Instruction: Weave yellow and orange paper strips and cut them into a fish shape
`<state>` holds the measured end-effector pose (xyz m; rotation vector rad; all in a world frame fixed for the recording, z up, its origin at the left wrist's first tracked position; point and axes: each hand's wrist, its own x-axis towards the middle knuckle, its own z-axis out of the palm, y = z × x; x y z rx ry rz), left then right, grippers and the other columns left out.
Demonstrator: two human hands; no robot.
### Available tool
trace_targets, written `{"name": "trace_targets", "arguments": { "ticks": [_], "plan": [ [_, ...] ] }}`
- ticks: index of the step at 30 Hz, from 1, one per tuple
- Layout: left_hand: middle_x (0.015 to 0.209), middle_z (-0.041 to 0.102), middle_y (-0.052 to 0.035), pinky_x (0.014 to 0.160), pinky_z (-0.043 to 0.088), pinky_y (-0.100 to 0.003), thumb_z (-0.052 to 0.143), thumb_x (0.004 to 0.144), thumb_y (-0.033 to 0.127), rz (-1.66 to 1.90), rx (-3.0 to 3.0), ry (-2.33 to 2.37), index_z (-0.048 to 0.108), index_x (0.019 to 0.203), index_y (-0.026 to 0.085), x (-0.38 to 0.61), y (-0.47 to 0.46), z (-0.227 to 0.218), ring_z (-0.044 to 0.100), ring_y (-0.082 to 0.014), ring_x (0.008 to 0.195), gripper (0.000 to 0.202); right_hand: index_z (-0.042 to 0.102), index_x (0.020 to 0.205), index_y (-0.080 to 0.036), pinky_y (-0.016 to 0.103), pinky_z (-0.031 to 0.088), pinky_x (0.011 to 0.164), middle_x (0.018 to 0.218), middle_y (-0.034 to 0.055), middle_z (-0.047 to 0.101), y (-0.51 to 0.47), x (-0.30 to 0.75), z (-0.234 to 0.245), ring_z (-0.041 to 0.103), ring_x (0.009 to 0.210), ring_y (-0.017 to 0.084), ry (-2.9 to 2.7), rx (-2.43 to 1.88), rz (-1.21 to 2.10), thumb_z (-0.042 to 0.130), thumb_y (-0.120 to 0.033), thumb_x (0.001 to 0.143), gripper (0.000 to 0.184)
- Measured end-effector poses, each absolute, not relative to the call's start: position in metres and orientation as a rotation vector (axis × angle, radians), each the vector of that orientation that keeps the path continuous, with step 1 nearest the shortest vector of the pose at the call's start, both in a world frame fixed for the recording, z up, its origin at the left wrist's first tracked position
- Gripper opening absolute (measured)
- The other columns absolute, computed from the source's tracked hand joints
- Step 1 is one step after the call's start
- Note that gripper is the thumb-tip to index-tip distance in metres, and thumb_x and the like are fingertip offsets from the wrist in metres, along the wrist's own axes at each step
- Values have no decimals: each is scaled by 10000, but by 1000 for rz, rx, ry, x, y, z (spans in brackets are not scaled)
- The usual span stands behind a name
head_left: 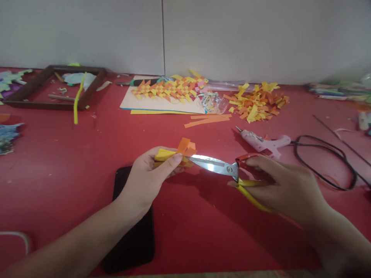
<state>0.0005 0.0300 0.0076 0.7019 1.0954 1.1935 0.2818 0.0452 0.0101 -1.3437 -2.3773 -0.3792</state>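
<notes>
Left hand (147, 175) pinches one folded yellow-orange paper piece (176, 152) above red table (58, 162). Right hand (285, 187) grips one pair of scissors (220, 166), blades touching the paper's right edge. One glue gun (265, 142) behind, one black phone (130, 231) under left wrist.

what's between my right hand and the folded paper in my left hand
The scissors: held in the right hand, their blades span the gap and reach the folded paper pinched in the left hand. The head view shows it.
</notes>
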Motion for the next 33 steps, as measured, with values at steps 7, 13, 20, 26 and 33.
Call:
{"name": "trace_targets", "arguments": {
  "ticks": [7,13,20,26,33],
  "plan": [
    [844,764,16,799,585,-238,789,800,310,1180,714,1075,724,841,202,1,31,7,721,-125,810,132,606,875,-232,209,359,429,558,-45,629,44,286,7,545,409,104,-2370,-1338,-373,616,-526,814,301],
    [841,760,24,812,587,-242,787,804,300,1197,715,1044,723,825,209,2,31,8,725,-122,808,113,621,827,-215,210,354,418,527,-36,600,44,282,12,519,393,103,-2362,-1367,-352,567,-609,840,397],
    [841,757,25,818,585,-242,784,806,303,1205,729,1056,727,828,212,2,31,8,720,-118,810,110,620,798,-204,205,333,391,503,-37,584,45,278,15,488,360,91,-2374,-1325,-403,515,-598,876,415],
    [843,755,22,801,576,-233,778,812,321,1191,741,1077,717,828,212,2,30,7,711,-120,820,125,634,803,-206,200,323,369,495,-42,576,44,278,12,444,331,85,-2354,-1368,-415,488,-636,866,458],
    [856,740,15,734,547,-220,798,778,278,1213,670,1139,686,891,205,3,32,8,679,-118,791,175,613,725,-196,186,337,366,456,-43,525,46,274,19,424,331,76,-2271,-1446,-347,476,-697,849,534]
  ]
}}
